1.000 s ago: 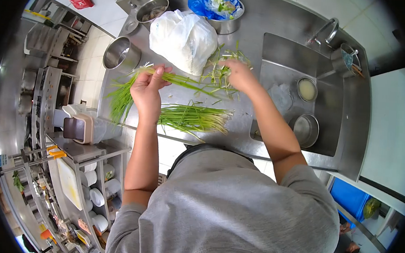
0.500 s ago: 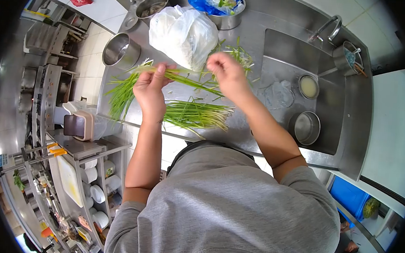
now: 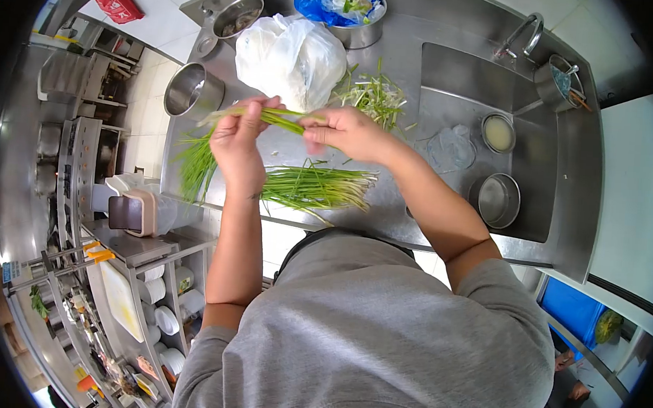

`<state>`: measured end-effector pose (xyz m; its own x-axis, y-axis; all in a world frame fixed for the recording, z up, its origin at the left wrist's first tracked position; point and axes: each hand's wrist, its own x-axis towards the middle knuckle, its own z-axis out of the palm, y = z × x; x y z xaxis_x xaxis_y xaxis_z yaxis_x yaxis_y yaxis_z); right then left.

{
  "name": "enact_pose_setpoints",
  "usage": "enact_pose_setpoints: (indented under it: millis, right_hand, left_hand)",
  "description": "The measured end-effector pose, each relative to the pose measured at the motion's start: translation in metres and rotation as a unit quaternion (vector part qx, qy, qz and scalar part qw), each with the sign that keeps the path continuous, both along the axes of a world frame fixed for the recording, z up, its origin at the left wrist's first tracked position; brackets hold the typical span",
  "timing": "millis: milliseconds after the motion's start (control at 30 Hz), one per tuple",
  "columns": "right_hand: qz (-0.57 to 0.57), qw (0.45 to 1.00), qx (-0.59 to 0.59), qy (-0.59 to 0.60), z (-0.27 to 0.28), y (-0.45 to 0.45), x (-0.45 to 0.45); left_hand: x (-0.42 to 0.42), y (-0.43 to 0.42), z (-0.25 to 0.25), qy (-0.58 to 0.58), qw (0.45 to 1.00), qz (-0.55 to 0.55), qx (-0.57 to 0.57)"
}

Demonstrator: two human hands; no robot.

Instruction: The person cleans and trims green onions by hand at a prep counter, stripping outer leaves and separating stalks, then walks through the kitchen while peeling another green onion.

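Some green stalks [image 3: 285, 121] lie across the fingers of my left hand [image 3: 238, 140], which is closed on them. My right hand [image 3: 347, 134] has its fingers pressed round the other end of the same stalks, slightly blurred. Below, a bunch of green onions [image 3: 316, 188] lies on the steel counter, its pale ends to the right. More long green leaves [image 3: 197, 168] spread out at the left, partly behind my left hand. A loose pile of trimmings [image 3: 375, 101] sits beyond my right hand, beside a white plastic bag [image 3: 290, 61].
At the left of the counter [image 3: 270, 153] stands a metal pot [image 3: 193, 91]. A pot with a blue bag [image 3: 318, 1] is at the back. The sink [image 3: 452, 99] on the right holds two metal bowls and clear plastic. A shelf rack with dishes stands lower left.
My right hand has come from the pile of trimmings, moving left and down to the stalks, and has closed on them. My left hand has kept its hold. The view has shifted slightly.
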<state>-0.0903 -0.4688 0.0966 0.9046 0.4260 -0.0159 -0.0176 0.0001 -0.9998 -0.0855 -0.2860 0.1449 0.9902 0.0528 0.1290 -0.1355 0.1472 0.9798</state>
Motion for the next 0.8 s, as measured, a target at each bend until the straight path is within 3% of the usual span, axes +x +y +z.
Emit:
enact_pose_setpoints:
  millis: [33, 167, 367, 567, 667, 767, 800]
  right_hand:
    - [0.020, 0.998, -0.003, 0.065, 0.001, 0.001, -0.001]
    - [-0.048, 0.998, 0.012, -0.027, -0.002, -0.015, -0.012]
    - [-0.078, 0.996, -0.005, 0.032, -0.002, -0.035, -0.020]
    - [-0.160, 0.978, -0.112, -0.067, -0.001, -0.039, -0.022]
    - [-0.235, 0.966, -0.078, -0.077, 0.011, -0.040, -0.023]
    - [-0.331, 0.923, 0.196, -0.010, -0.014, -0.059, -0.008]
    - [-0.331, 0.934, 0.135, -0.010, -0.019, -0.066, -0.002]
  left_hand:
    - [0.004, 0.005, 0.002, -0.005, 1.000, 0.021, -0.013]
    - [0.018, 0.046, 0.009, -0.023, 0.993, 0.103, -0.058]
    - [0.025, 0.083, 0.018, -0.070, 0.982, 0.095, -0.144]
    - [0.021, 0.092, 0.024, -0.082, 0.983, 0.087, -0.141]
    - [0.020, 0.091, 0.024, -0.084, 0.982, 0.110, -0.128]
    - [0.018, 0.094, 0.030, -0.096, 0.974, 0.145, -0.144]
    - [0.018, 0.094, 0.031, -0.094, 0.976, 0.150, -0.126]
